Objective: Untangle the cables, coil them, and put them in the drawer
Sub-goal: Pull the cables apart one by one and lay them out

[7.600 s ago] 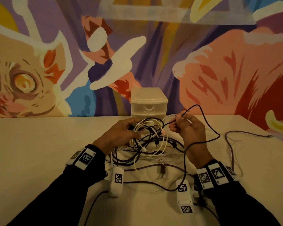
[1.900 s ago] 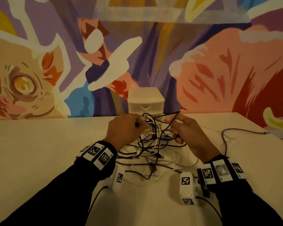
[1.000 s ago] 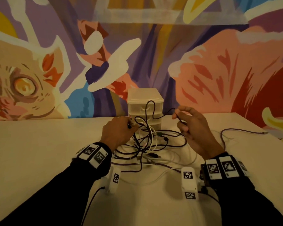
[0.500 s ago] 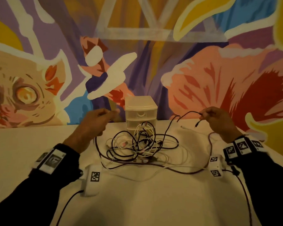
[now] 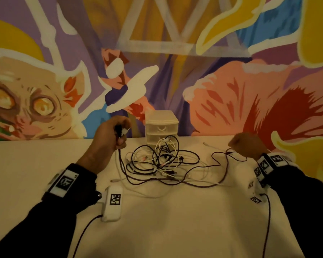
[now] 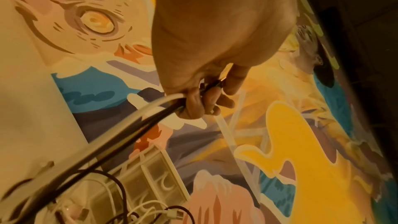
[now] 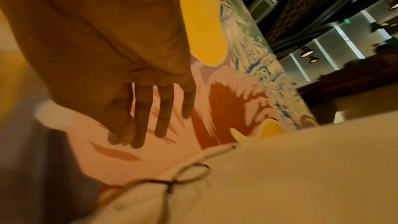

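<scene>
A tangle of dark and white cables (image 5: 160, 162) lies on the beige table (image 5: 166, 229) in front of a small translucent drawer unit (image 5: 161, 125). My left hand (image 5: 122, 135) is raised left of the drawers and grips the ends of a dark cable and a white cable (image 6: 137, 118), which run down into the tangle. My right hand (image 5: 239, 146) hovers low at the right with its fingers (image 7: 146, 122) straight and nothing in them. A loop of the dark purple cable (image 7: 189, 173) lies on the table just beneath it. The drawers look closed.
A painted mural wall (image 5: 231, 90) stands right behind the table and the drawer unit (image 6: 150, 176). A loose white cable end (image 5: 208, 145) lies right of the drawers. White tagged camera modules (image 5: 113, 203) hang under my wrists with their own leads.
My right hand has dropped to the table and let go of the dark cable end it held up. My left hand still holds its cable ends, now nearer the drawers.
</scene>
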